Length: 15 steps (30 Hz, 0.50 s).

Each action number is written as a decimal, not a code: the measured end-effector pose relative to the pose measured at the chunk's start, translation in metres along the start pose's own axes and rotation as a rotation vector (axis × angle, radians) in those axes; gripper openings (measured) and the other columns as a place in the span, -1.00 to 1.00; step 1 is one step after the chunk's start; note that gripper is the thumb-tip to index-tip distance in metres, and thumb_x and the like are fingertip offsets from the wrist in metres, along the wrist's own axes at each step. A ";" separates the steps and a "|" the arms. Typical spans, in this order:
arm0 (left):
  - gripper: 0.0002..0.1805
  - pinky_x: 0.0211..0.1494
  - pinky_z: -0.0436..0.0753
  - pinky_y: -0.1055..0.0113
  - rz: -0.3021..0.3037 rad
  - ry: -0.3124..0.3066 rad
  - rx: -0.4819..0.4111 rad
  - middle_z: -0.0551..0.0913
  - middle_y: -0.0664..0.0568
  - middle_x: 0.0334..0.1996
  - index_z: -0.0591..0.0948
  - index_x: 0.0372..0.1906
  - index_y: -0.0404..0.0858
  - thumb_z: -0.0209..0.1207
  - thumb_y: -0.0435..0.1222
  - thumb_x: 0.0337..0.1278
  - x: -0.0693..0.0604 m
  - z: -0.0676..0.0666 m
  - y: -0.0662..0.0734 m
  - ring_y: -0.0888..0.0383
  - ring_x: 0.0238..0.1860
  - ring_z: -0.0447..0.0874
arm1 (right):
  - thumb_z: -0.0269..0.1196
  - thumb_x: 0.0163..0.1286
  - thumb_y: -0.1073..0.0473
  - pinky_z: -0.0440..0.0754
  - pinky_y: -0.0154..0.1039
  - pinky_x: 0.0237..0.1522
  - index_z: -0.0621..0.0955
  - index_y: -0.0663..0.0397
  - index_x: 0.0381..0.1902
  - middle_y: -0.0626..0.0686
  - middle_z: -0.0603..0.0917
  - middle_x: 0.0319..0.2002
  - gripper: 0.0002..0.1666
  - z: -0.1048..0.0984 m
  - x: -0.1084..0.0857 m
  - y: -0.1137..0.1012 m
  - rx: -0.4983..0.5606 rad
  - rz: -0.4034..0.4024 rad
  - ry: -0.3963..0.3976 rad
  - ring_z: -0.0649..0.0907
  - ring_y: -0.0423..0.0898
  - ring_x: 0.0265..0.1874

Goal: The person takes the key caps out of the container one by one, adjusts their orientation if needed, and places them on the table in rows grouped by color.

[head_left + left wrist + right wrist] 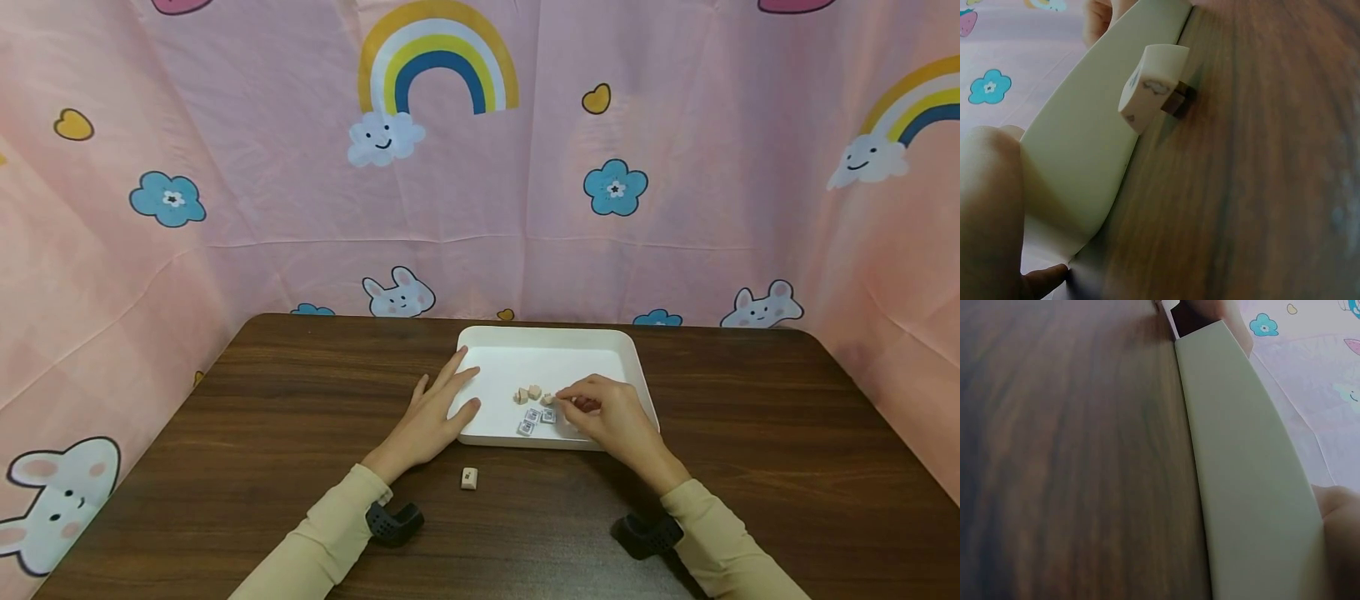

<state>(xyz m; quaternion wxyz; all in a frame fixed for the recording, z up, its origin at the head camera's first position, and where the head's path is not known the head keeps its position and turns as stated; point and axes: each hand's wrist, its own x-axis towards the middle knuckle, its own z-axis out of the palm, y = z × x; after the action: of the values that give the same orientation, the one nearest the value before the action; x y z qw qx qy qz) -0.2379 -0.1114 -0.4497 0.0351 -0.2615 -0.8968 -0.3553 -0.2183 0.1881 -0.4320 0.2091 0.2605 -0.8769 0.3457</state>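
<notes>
My left hand (427, 421) is spread over the left rim of a white tray (555, 337), fingers fairly straight and holding nothing. Over the tray's right part, my right hand (611, 414) has its thumb and forefinger together at a small beige keycap (547, 399), which they appear to pinch. Two similar beige pieces (534, 392) lie just left of those fingertips. Nearer the front of the tray are several small grey-white squares (527, 427) with dark markings. A cream keycap (469, 478) with a dark mark sits on the table before the tray; the left wrist view shows this keycap (1154, 84) tilted.
The tray stands on a dark wood-grain table (315, 383), near its far edge. Behind it hangs a pink curtain (480, 200) printed with rainbows and rabbits. Black bands (393, 523) are worn on both wrists, over light sleeves.
</notes>
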 end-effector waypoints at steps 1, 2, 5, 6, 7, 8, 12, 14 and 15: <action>-0.41 0.50 -0.20 -0.47 0.001 0.000 0.001 -0.08 0.02 0.67 0.34 0.53 -0.16 0.03 -0.04 0.56 0.000 0.000 0.000 -0.10 0.54 0.28 | 0.49 0.19 0.37 0.75 -0.31 -0.35 0.82 0.10 -0.29 -0.05 0.77 -0.37 -0.87 0.000 0.000 0.000 0.007 0.003 0.001 0.70 -0.25 -0.43; -0.41 0.50 -0.20 -0.48 0.002 0.001 0.003 -0.08 0.02 0.67 0.34 0.53 -0.16 0.03 -0.04 0.56 0.000 0.000 0.000 -0.10 0.53 0.28 | 0.49 0.19 0.36 0.75 -0.31 -0.35 0.82 0.10 -0.29 -0.05 0.77 -0.37 -0.87 0.000 0.000 0.000 0.014 0.008 0.001 0.70 -0.25 -0.43; -0.42 0.50 -0.20 -0.48 0.005 0.002 0.004 -0.07 0.01 0.67 0.35 0.52 -0.16 0.03 -0.04 0.56 0.000 0.000 -0.001 -0.12 0.53 0.29 | 0.49 0.18 0.38 0.77 -0.29 -0.33 0.79 0.10 -0.31 -0.04 0.76 -0.36 -0.87 0.000 0.000 0.000 0.040 0.026 0.000 0.73 -0.20 -0.41; -0.42 0.50 -0.20 -0.47 0.004 0.001 0.005 -0.07 0.00 0.67 0.36 0.52 -0.17 0.03 -0.05 0.56 0.000 0.000 -0.001 -0.12 0.53 0.29 | 0.49 0.17 0.39 0.77 -0.29 -0.32 0.79 0.10 -0.32 -0.03 0.76 -0.35 -0.86 0.000 0.000 0.000 0.049 0.033 -0.002 0.75 -0.19 -0.40; -0.42 0.50 -0.20 -0.47 0.004 0.000 0.005 -0.07 0.00 0.67 0.36 0.52 -0.17 0.03 -0.05 0.56 0.000 0.000 -0.001 -0.12 0.53 0.29 | 0.49 0.16 0.40 0.77 -0.28 -0.31 0.78 0.11 -0.33 -0.02 0.76 -0.35 -0.86 0.000 0.000 0.000 0.058 0.039 -0.003 0.75 -0.16 -0.39; -0.42 0.50 -0.20 -0.47 0.004 -0.001 0.005 -0.07 0.00 0.67 0.36 0.52 -0.17 0.03 -0.05 0.56 0.000 0.000 -0.001 -0.13 0.53 0.29 | 0.48 0.16 0.41 0.78 -0.27 -0.30 0.77 0.11 -0.34 -0.01 0.75 -0.35 -0.86 0.000 0.000 0.000 0.064 0.044 -0.004 0.76 -0.14 -0.39; -0.43 0.51 -0.21 -0.46 -0.004 -0.004 0.008 -0.08 0.01 0.67 0.37 0.51 -0.17 0.03 -0.04 0.56 0.000 0.000 0.000 -0.12 0.53 0.28 | 0.47 0.13 0.44 0.78 -0.24 -0.26 0.74 0.15 -0.37 0.02 0.72 -0.35 -0.85 0.000 0.001 0.000 0.086 0.064 -0.006 0.78 -0.09 -0.36; -0.43 0.51 -0.21 -0.46 -0.006 -0.005 0.010 -0.08 0.02 0.67 0.38 0.51 -0.17 0.03 -0.04 0.56 0.000 0.000 0.000 -0.11 0.53 0.28 | 0.47 0.13 0.45 0.78 -0.24 -0.25 0.73 0.17 -0.37 0.04 0.71 -0.34 -0.85 0.000 0.001 -0.001 0.094 0.073 -0.004 0.79 -0.07 -0.35; -0.43 0.52 -0.21 -0.45 -0.007 -0.006 0.010 -0.08 0.02 0.67 0.38 0.51 -0.16 0.03 -0.04 0.56 0.000 0.000 0.000 -0.11 0.54 0.28 | 0.47 0.12 0.45 0.78 -0.24 -0.25 0.72 0.18 -0.36 0.05 0.71 -0.34 -0.84 0.000 0.001 -0.001 0.095 0.076 -0.003 0.79 -0.07 -0.34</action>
<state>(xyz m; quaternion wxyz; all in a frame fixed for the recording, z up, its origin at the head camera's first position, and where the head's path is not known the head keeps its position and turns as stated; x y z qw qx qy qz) -0.2379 -0.1115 -0.4497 0.0328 -0.2593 -0.8996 -0.3500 -0.2188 0.1869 -0.4312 0.1819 0.2370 -0.8690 0.3944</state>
